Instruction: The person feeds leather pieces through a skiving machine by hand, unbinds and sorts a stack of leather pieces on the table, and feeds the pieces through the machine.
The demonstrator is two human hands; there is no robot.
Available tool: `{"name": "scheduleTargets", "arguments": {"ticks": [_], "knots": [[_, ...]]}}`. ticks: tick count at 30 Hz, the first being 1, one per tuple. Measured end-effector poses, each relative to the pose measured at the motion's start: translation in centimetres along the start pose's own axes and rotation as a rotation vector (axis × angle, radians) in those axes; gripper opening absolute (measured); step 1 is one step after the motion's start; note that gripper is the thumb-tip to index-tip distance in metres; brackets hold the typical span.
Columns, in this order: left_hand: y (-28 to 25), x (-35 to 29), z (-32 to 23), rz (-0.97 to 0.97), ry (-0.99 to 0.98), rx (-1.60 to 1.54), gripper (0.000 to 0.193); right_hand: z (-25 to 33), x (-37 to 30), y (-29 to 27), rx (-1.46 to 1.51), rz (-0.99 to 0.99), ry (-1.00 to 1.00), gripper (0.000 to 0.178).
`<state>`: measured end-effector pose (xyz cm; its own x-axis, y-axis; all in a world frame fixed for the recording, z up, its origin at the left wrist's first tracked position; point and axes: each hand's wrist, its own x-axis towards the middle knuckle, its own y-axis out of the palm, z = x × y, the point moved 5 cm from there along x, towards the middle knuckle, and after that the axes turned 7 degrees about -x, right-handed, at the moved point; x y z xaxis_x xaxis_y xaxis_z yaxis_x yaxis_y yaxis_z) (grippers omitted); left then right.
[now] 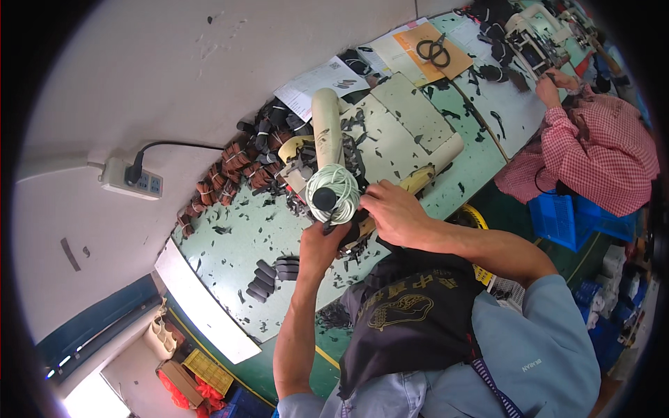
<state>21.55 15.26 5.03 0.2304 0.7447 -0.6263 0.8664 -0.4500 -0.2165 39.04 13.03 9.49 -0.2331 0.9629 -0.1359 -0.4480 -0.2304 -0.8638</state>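
Observation:
At the head of a cream industrial machine (pixel 327 129) with a coil of pale green cord (pixel 343 182) on it, my two hands are at work. My left hand (pixel 323 245) is closed at the near side of the coil, gripping a dark piece of material (pixel 346 239) by its edge. Bent inward, the fingers of my right hand (pixel 394 212) pinch at the same dark material on the other side; the coil and machine head partly hide the fingertips. A pair of black gloves (pixel 262 279) lies flat on the pale green table (pixel 230 268), left of my left forearm.
Bundles of brown and black pieces (pixel 237 159) are heaped along the wall. Dark scraps litter the tabletop. Black scissors (pixel 433 51) lie on a brown envelope (pixel 456 66). A power strip (pixel 131 180) hangs on the wall. A person in a checked shirt (pixel 606 143) works at another machine (pixel 535 45).

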Motion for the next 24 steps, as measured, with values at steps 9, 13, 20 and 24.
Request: {"name": "scheduleTargets", "arguments": {"ticks": [9,13,20,24], "knots": [[-1.0,-0.1,0.1,-0.077,-0.012,0.066,0.03,-1.2,-1.0,-0.2,0.197,-0.032,0.029,0.021],[0.0,-0.5,-0.8,-0.041,0.0,-0.028,0.023,0.1,-0.2,-0.1,0.126,-0.046,-0.004,0.023],[-0.6,-0.9,-1.4,-0.059,0.026,0.008,0.029,-1.5,-1.2,-0.5,0.17,-0.047,0.068,0.025],[-0.3,0.6,1.0,-0.135,0.15,0.107,0.028,0.1,-0.4,-0.4,0.189,-0.125,-0.035,0.023]]}}
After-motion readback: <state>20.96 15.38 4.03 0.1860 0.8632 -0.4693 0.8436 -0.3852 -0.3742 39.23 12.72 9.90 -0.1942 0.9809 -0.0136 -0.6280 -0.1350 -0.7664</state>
